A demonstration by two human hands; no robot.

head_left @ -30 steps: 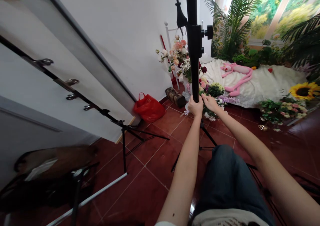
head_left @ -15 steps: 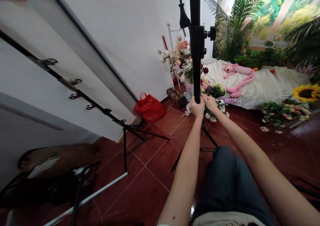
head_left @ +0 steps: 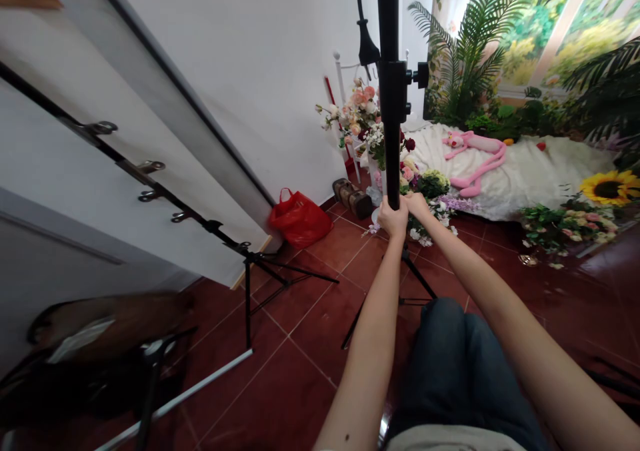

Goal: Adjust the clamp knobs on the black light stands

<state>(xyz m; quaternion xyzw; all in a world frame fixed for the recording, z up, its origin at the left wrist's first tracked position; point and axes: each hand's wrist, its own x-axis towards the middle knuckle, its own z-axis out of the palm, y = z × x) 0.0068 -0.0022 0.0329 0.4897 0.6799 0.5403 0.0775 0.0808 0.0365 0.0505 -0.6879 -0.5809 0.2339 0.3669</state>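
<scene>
A black tripod light stand (head_left: 391,148) rises upright in front of me and runs out past the top edge. My left hand (head_left: 393,218) is wrapped round its pole low down, closed. Right beside it, my right hand (head_left: 417,206) is closed at the pole's right side; its fingertips, and any knob under them, are hidden. Higher up, a black collar (head_left: 393,91) with a side knob (head_left: 421,75) sits on the pole. A black power plug (head_left: 369,50) hangs on its cord just left of the stand.
Beyond the stand are flower bunches (head_left: 361,108), a white-draped bed (head_left: 530,171) and a pink plush toy (head_left: 477,148). A red plastic bag (head_left: 301,219) and a brown case (head_left: 353,198) sit by the wall. On the left, another black stand (head_left: 247,304) and a white pole (head_left: 200,386) lie near.
Both hands keep their grip on the stand. The view has shifted very slightly, with the stand's collar appearing a little lower; nothing was taken hold of or let go.
</scene>
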